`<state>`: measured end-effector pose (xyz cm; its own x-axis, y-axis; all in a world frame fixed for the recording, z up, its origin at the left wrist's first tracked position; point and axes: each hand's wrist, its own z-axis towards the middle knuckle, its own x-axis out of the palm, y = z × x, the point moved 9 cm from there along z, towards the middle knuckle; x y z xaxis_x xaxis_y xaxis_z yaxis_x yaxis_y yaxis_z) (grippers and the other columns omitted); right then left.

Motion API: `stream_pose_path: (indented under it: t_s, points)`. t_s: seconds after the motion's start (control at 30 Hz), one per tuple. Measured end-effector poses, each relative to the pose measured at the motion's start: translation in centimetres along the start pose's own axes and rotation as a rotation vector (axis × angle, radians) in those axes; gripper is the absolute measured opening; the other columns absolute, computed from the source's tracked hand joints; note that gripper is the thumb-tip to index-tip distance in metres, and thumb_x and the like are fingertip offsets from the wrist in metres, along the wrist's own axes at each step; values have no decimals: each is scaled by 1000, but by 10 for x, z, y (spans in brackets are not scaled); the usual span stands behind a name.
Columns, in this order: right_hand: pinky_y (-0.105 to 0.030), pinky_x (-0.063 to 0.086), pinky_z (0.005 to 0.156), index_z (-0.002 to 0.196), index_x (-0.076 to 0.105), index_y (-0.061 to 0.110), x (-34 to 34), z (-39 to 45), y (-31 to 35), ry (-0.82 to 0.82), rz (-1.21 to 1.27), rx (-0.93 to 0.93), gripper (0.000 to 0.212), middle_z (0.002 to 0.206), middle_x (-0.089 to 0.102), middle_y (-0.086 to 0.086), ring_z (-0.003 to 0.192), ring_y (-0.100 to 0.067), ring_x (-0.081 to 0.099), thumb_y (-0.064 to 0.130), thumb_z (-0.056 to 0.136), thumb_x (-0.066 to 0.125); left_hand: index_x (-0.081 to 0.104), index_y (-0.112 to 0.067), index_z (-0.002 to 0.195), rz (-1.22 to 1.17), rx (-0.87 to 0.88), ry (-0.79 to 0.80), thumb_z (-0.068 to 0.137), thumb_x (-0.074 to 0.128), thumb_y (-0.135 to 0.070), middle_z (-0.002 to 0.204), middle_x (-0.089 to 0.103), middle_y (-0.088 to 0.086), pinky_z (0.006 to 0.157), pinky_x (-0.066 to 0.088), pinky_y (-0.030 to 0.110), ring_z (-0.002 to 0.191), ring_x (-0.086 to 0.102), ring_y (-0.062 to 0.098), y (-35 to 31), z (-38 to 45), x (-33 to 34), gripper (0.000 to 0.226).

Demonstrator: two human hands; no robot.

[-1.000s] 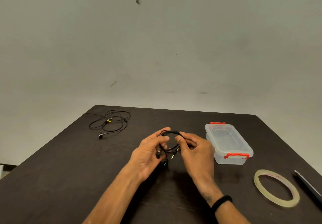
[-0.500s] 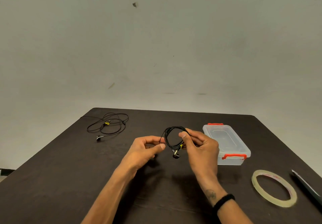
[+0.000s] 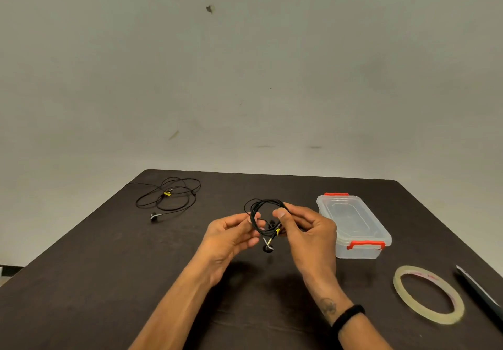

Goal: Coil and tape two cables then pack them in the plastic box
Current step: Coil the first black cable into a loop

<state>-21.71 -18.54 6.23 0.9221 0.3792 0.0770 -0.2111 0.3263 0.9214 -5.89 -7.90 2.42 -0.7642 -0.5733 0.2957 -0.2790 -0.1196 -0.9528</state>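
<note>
A black earphone cable [image 3: 261, 208] is wound into a small coil and held above the table's middle. My left hand [image 3: 231, 234] pinches its left side and my right hand [image 3: 307, 231] pinches its right side; an earbud and the plug dangle below. A second black earphone cable [image 3: 170, 195] lies loose and uncoiled on the table at the far left. The clear plastic box [image 3: 353, 224] with red clips stands just right of my right hand, its lid on. A roll of clear tape [image 3: 428, 294] lies flat at the near right.
The dark table [image 3: 95, 268] ends at a pale wall behind. A thin dark tool with a light edge [image 3: 479, 289], cut off by the frame, lies beside the tape at the right edge.
The coil has been raised and turned more upright between my hands, and its loop has widened. An earbud and the plug now hang below it.
</note>
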Motion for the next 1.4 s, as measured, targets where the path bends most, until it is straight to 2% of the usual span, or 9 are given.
stream_pose_path:
  t_s: [0.13, 0.27, 0.47, 0.67, 0.8, 0.87, 0.97, 1.13, 1.4]
  points:
    - [-22, 62, 78, 99, 79, 31, -4, 0, 0, -16, -15, -11, 16, 86, 82, 12, 85, -4, 78, 18, 91, 82, 78, -8, 113, -189, -126, 58, 96, 65, -15, 114, 78, 13, 88, 59, 35, 94, 72, 20, 5, -5, 11, 22]
    - [-21, 63, 78, 107, 81, 22, -7, 0, -3, -39, -63, -8, 16, 88, 81, 12, 86, 0, 77, 19, 91, 82, 78, -9, 107, -342, -253, 118, 93, 66, -18, 118, 77, 14, 98, 52, 41, 101, 71, 23, 9, -10, 21, 21]
    - [-19, 62, 80, 107, 83, 22, -6, 1, -5, -29, -112, -24, 15, 93, 81, 13, 91, 2, 76, 20, 92, 81, 79, -14, 98, -243, -234, 197, 92, 72, -43, 112, 76, 10, 105, 47, 43, 102, 68, 22, 6, -16, 29, 31]
    - [-24, 63, 78, 107, 83, 20, -5, 3, -9, -32, -94, -2, 15, 91, 82, 10, 88, -3, 78, 18, 92, 81, 79, -12, 94, -166, -109, 206, 82, 80, -22, 108, 76, 11, 97, 53, 37, 96, 72, 17, 0, -19, 34, 16]
    - [-23, 64, 73, 104, 82, 24, -2, 0, -10, -18, -71, 8, 14, 90, 82, 10, 85, -5, 78, 20, 90, 82, 75, -19, 83, -262, -112, 195, 86, 80, -23, 83, 68, 1, 89, 50, 40, 79, 63, 15, 3, -16, 35, 8]
    - [-29, 66, 75, 107, 82, 22, 0, -1, -10, -11, -90, 5, 16, 92, 82, 10, 85, -6, 79, 21, 91, 82, 69, -17, 90, -191, -51, 159, 82, 84, -22, 77, 64, -2, 83, 50, 41, 77, 60, 14, 2, -13, 34, 17]
    - [-33, 66, 78, 109, 83, 20, -1, -1, -11, -21, -106, -3, 18, 94, 82, 11, 86, -5, 79, 23, 91, 82, 69, -10, 107, -9, 77, 32, 84, 82, -18, 91, 76, 3, 88, 56, 48, 89, 71, 20, -3, -13, 27, 27]
    - [-29, 65, 81, 109, 82, 24, -12, 4, -10, -76, -58, 4, 18, 96, 82, 10, 90, -8, 79, 23, 91, 82, 73, -21, 122, 156, 125, 53, 96, 72, -18, 113, 79, 3, 86, 59, 36, 91, 75, 22, -7, -13, 27, 26]
    - [-32, 64, 85, 108, 82, 19, -18, 7, -11, -128, 34, 67, 17, 92, 83, 7, 92, -8, 78, 21, 91, 81, 68, -22, 129, 359, 101, 250, 108, 54, -27, 72, 63, -1, 79, 47, 30, 71, 55, 11, 3, -8, 37, 26]
